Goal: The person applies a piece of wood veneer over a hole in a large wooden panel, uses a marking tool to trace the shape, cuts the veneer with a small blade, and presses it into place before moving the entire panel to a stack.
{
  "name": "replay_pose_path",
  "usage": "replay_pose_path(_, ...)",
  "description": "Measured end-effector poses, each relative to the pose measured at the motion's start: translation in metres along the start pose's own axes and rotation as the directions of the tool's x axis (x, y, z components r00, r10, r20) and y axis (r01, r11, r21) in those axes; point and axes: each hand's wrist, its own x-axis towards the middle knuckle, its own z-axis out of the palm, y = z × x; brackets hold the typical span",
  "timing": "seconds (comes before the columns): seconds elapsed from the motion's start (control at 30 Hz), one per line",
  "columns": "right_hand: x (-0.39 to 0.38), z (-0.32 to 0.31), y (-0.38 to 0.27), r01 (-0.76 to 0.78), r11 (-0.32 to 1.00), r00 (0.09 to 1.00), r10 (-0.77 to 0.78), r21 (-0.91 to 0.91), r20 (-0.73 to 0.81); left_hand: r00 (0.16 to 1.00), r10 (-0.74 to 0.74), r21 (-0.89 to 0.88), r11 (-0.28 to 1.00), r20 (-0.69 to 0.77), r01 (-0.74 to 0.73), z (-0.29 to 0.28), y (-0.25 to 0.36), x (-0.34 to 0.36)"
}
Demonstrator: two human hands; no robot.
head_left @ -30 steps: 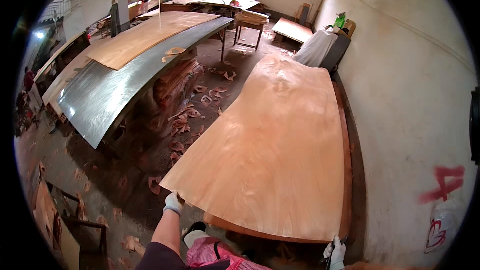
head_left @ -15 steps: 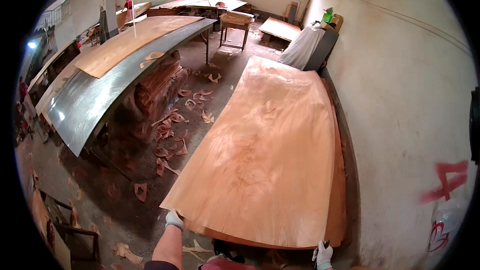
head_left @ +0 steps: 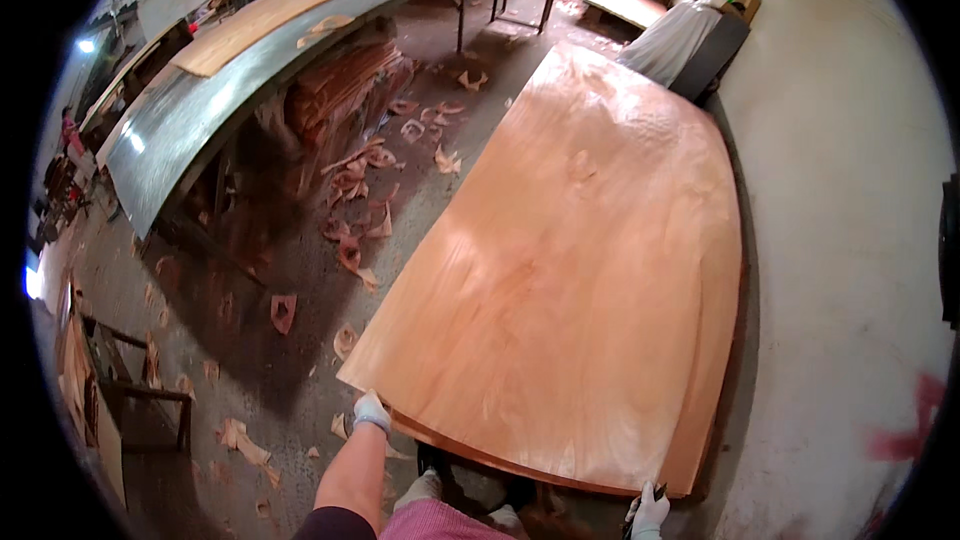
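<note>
A large thin sheet of reddish-tan wood veneer (head_left: 560, 270) lies over a stack of similar sheets (head_left: 500, 463), its surface gently rippled. My left hand (head_left: 371, 412), in a pale glove, is closed on the sheet's near left corner. At the near right corner is my gloved right hand (head_left: 650, 515), closed around a dark slim tool (head_left: 659, 491) whose kind I cannot make out. The right fingers are beside the sheet's edge; whether they also pinch it is hidden.
The wall (head_left: 830, 190) runs close along the right. To the left stands a long metal-topped table (head_left: 215, 105) with veneer on it. Torn veneer scraps (head_left: 352, 252) litter the floor between. A draped bundle (head_left: 670, 43) stands beyond the stack.
My view has tilted down and shifted left. The top sheet now covers more of the stack along the wall side. Both hands stay at the near corners.
</note>
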Motion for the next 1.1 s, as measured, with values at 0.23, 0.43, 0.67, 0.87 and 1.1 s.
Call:
replay_pose_path(0.23,0.019,0.007,0.047,-0.050,0.999,0.998,0.050,0.003,0.032,0.999,0.019,0.116,0.993,0.050,-0.025,-0.003,-0.063,0.015)
replay_pose_path(0.43,0.022,0.038,0.069,-0.086,0.995,0.994,0.090,-0.051,0.068,0.944,-0.289,-0.378,0.866,0.159,0.329,0.011,-0.102,0.011)
replay_pose_path(0.67,0.039,0.046,0.094,-0.120,0.985,0.984,0.135,-0.127,0.120,0.959,-0.283,-0.218,0.937,-0.018,0.272,0.017,-0.122,0.035)
replay_pose_path(0.87,0.069,0.028,0.145,-0.205,0.976,0.978,0.206,-0.074,0.007,0.994,-0.074,0.107,0.991,-0.078,0.082,0.002,-0.139,0.045)
replay_pose_path(1.1,0.072,0.015,0.156,-0.159,0.979,0.985,0.167,-0.130,0.054,0.945,-0.327,-0.227,0.922,-0.018,0.315,-0.005,-0.149,0.053)
